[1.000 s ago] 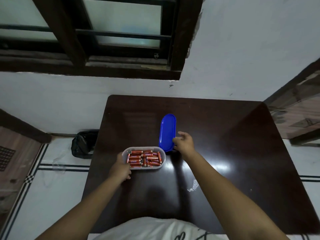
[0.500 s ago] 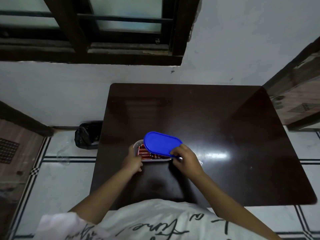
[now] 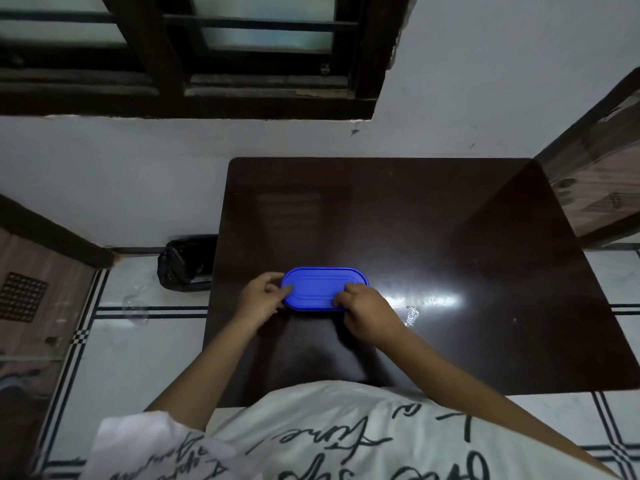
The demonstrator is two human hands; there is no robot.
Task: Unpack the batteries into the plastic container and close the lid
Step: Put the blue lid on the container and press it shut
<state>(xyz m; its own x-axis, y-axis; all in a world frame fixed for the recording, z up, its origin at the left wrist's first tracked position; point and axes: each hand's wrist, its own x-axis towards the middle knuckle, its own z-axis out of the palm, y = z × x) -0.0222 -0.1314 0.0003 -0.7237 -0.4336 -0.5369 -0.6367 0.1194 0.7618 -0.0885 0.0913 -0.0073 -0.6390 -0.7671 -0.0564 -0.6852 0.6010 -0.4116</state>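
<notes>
The blue lid [image 3: 323,287], which half a second ago was tilted in the right hand above the open box, now lies flat over the plastic container. It covers the container completely, so the container and the batteries inside are hidden. The left hand has shifted from the container's near-left side up onto the lid's left end.

The covered container sits on the dark counter [image 3: 450,237], near its front edge and left of centre. The left hand [image 3: 263,301] grips the left end, with the thumb on top of the lid and the fingers curled round the rim. The right hand [image 3: 367,308] has its fingers curled down on the near-right corner, pinching or pressing the edge there.

The lid looks like thin, slightly flexible plastic, probably a snap fit that seats one section at a time. Pressing along the rim should work better than pressing the middle. Full of batteries, the box is likely heavy for its size and unlikely to slide on the glossy counter. I cannot tell whether the far edge has seated.

A crumpled scrap of clear wrap [image 3: 411,315] lies just right of the right hand. A black bag [image 3: 187,266] sits on the floor to the left.
</notes>
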